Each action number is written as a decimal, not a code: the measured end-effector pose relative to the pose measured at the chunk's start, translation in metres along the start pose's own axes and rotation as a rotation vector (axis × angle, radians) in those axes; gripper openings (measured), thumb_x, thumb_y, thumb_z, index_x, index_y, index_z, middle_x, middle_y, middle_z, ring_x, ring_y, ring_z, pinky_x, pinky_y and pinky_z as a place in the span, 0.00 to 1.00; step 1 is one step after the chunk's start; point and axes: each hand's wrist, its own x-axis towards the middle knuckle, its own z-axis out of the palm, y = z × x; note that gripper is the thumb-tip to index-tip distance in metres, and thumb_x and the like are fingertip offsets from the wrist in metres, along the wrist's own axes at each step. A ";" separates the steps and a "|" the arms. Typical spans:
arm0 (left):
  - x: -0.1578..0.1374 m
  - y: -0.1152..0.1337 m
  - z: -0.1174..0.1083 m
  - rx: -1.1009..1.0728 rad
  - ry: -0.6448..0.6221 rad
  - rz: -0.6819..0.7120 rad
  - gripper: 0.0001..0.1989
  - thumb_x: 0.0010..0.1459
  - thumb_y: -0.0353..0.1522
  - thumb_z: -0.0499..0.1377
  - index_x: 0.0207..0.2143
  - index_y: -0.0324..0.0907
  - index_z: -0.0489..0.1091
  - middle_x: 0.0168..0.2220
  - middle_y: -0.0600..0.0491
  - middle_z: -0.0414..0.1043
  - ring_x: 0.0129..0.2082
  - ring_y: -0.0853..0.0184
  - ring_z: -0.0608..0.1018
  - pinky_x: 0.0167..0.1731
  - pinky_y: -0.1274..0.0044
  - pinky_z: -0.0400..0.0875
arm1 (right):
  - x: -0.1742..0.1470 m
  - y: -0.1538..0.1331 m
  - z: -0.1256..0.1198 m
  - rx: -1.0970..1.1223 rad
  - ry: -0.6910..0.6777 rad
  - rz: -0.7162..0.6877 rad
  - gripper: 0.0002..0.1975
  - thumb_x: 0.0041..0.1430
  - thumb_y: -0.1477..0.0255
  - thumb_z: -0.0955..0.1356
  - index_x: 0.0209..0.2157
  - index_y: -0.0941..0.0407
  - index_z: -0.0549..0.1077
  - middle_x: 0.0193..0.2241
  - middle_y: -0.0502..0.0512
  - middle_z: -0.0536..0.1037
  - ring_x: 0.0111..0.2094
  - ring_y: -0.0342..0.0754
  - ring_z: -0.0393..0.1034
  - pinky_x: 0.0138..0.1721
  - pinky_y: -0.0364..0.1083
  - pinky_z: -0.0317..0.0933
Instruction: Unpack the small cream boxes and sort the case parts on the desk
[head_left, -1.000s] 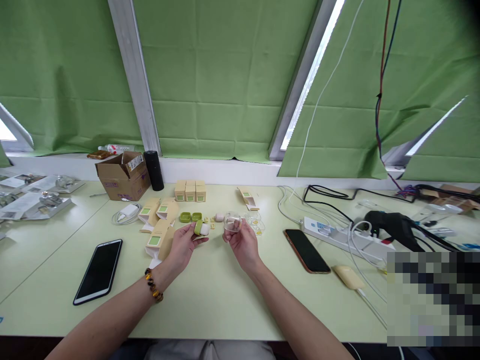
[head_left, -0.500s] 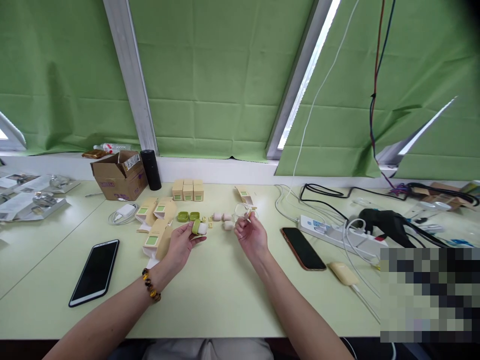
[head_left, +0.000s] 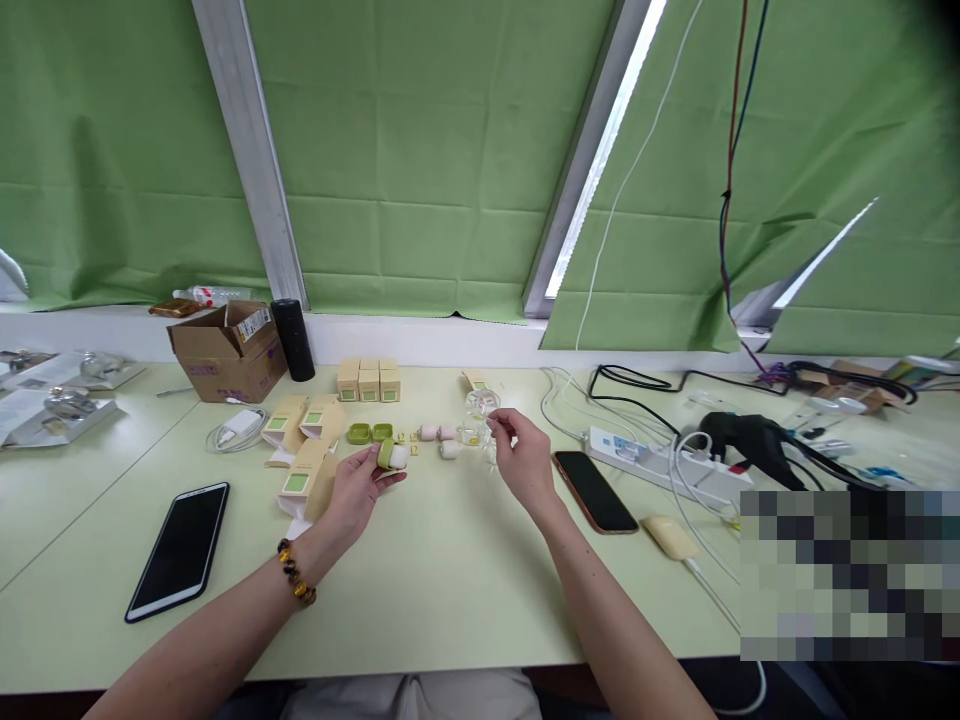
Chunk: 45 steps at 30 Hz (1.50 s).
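Observation:
My left hand [head_left: 358,487] is closed on a small green-and-white capped piece [head_left: 392,456], held just above the table. My right hand [head_left: 523,455] has its thumb and fingertips pinched beside some clear plastic pieces [head_left: 472,432]; whether anything is between the fingertips is too small to make out. Several small pale pink-white cylinders [head_left: 448,449] lie between my hands. Behind my left hand are two square green caps [head_left: 359,433], with tiny yellow pieces [head_left: 414,449] to their right.
Opened cardboard boxes [head_left: 309,478] lie left of my left hand, and small closed boxes [head_left: 368,381] stand behind. Phones [head_left: 180,548] [head_left: 595,490] flank both arms. A power strip [head_left: 667,468] with cables lies right; a brown carton [head_left: 229,352] and black cylinder [head_left: 293,340] stand back left.
My right hand has moved right and turned its knuckles upward, and the clear piece that was at its fingers now shows among the clear pieces on the table. My left hand keeps its hold.

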 end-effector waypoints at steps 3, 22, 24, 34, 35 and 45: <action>0.000 -0.001 -0.001 -0.007 -0.007 0.000 0.14 0.58 0.40 0.69 0.38 0.37 0.79 0.42 0.44 0.81 0.38 0.64 0.82 0.42 0.69 0.82 | -0.003 0.010 -0.006 -0.173 -0.052 -0.173 0.12 0.72 0.70 0.61 0.41 0.53 0.77 0.37 0.58 0.80 0.35 0.53 0.72 0.39 0.50 0.62; -0.003 0.002 0.001 0.002 0.007 -0.017 0.14 0.59 0.39 0.69 0.38 0.37 0.79 0.42 0.45 0.81 0.39 0.64 0.82 0.43 0.70 0.81 | -0.023 0.054 -0.001 -0.571 -0.244 -0.380 0.16 0.63 0.84 0.67 0.31 0.52 0.83 0.36 0.57 0.78 0.40 0.51 0.63 0.38 0.49 0.52; -0.003 0.001 0.000 0.001 0.003 -0.017 0.14 0.59 0.40 0.69 0.38 0.37 0.79 0.42 0.45 0.81 0.39 0.64 0.82 0.43 0.70 0.81 | -0.023 0.054 -0.001 -0.591 -0.251 -0.371 0.16 0.63 0.84 0.68 0.31 0.52 0.83 0.35 0.57 0.77 0.39 0.52 0.63 0.38 0.49 0.52; 0.000 -0.001 -0.002 0.002 -0.001 -0.022 0.13 0.60 0.39 0.68 0.39 0.37 0.79 0.43 0.44 0.82 0.39 0.64 0.83 0.43 0.70 0.82 | -0.024 0.058 -0.004 -0.533 -0.246 -0.349 0.11 0.63 0.80 0.69 0.35 0.52 0.83 0.36 0.59 0.76 0.40 0.54 0.64 0.40 0.51 0.57; 0.000 -0.001 -0.001 0.003 -0.005 -0.021 0.13 0.60 0.39 0.68 0.39 0.37 0.79 0.42 0.44 0.82 0.38 0.63 0.83 0.44 0.70 0.82 | -0.023 0.058 -0.005 -0.512 -0.232 -0.355 0.11 0.63 0.80 0.69 0.37 0.52 0.83 0.36 0.59 0.76 0.40 0.55 0.64 0.40 0.52 0.58; -0.008 0.005 0.007 -0.063 -0.098 -0.040 0.14 0.56 0.38 0.71 0.39 0.36 0.79 0.41 0.44 0.82 0.38 0.61 0.84 0.45 0.69 0.81 | -0.028 -0.017 0.020 -0.051 -0.156 -0.345 0.19 0.64 0.75 0.69 0.56 0.50 0.72 0.47 0.59 0.77 0.49 0.59 0.68 0.50 0.60 0.66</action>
